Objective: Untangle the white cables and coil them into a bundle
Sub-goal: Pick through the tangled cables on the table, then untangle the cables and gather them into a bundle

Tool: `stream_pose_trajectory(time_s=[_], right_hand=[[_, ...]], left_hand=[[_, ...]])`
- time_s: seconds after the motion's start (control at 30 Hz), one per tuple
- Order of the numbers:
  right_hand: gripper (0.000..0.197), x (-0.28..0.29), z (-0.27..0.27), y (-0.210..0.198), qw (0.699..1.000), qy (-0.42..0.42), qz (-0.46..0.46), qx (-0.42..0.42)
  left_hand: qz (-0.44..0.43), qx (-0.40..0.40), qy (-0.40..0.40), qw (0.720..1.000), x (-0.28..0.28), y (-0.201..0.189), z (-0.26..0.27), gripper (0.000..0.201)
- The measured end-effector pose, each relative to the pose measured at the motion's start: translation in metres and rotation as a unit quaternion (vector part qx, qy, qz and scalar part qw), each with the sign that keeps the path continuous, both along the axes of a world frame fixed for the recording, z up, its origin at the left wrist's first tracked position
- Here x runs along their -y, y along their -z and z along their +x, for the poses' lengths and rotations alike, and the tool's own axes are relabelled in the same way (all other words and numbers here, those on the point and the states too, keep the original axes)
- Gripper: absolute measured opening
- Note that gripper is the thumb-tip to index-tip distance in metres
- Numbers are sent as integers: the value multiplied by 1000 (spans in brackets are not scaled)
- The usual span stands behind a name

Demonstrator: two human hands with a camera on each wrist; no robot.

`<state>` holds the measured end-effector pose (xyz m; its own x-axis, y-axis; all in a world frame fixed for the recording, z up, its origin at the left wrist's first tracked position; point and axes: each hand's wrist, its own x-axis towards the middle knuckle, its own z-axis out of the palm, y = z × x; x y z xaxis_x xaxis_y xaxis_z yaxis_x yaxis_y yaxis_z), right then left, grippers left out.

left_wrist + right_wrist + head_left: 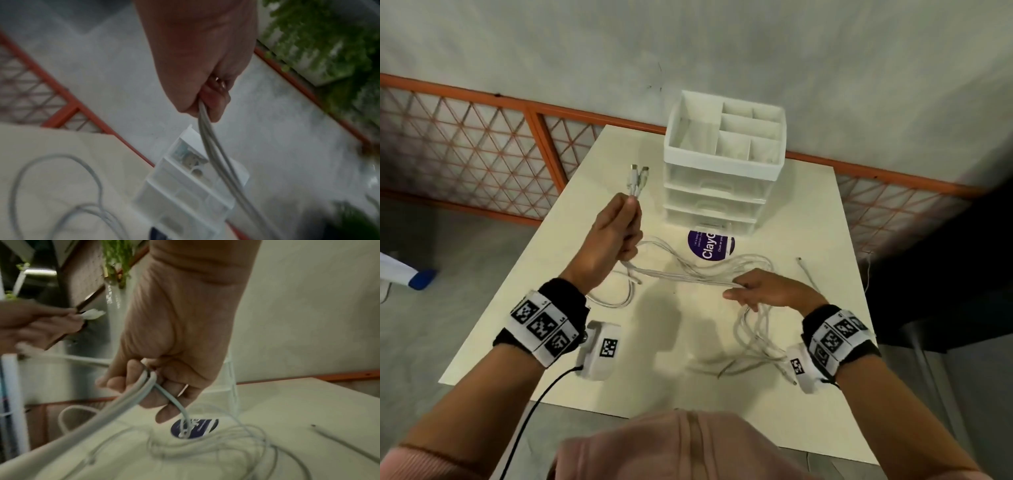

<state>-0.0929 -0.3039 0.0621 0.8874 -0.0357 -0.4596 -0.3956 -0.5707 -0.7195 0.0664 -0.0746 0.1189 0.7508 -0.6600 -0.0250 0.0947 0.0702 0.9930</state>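
Observation:
Several white cables (pixel 688 274) stretch taut between my two hands above the cream table (pixel 664 342). My left hand (pixel 616 236) is raised and grips the cables in a fist, with two plug ends (pixel 637 176) sticking up past the thumb; the left wrist view shows the cables (pixel 218 155) running out below the curled fingers (pixel 213 104). My right hand (pixel 760 291) holds the same strands lower down, fingers (pixel 148 395) curled around the cables (pixel 131 395). Loose loops (pixel 753 339) hang and lie tangled under the right hand, and another loop (pixel 616 298) lies below the left.
A white drawer organiser (pixel 722 161) with an open compartment top stands at the back of the table. A round purple sticker (pixel 709 245) lies in front of it. A separate cable end (pixel 806 270) rests near the right edge. An orange mesh fence (pixel 482 147) runs behind.

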Motion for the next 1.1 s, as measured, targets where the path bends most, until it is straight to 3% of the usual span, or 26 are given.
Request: stream_pose_trajectory(time_s=[0.13,0.23,0.3,0.37,0.43,0.57,0.73,0.93,1.0,1.1], right_hand=[[26,10,2,-20,998,25,27,42],[26,-14,18,-46,994,10,42,101],[18,-25,24,-63,988,20,55,140],[10,-25,23,-75,985,39,59,155],[17,-15,18,-77,987,59,53,143],[19,18,4,-56,994,69,12,83],[25,56,-19,-30,985,161,-19,60],[23,54,-17,-66,968,189,-26,162],[34,47,-11,-81,966,167,-70,182],[40,36,0,-91,970,113,-138,168]], left_hand=[[123,147,41,981,2,13,-14,22],[154,137,142,968,14,27,-29,34],[155,148,173,961,25,28,-40,12],[136,172,149,964,31,26,-40,18],[119,191,99,969,31,21,-30,26],[97,209,-7,973,29,8,-11,22],[101,175,-162,966,17,23,13,20],[284,161,-145,934,9,57,17,16],[257,152,-158,941,13,58,14,16],[119,166,-151,967,24,37,0,19]])
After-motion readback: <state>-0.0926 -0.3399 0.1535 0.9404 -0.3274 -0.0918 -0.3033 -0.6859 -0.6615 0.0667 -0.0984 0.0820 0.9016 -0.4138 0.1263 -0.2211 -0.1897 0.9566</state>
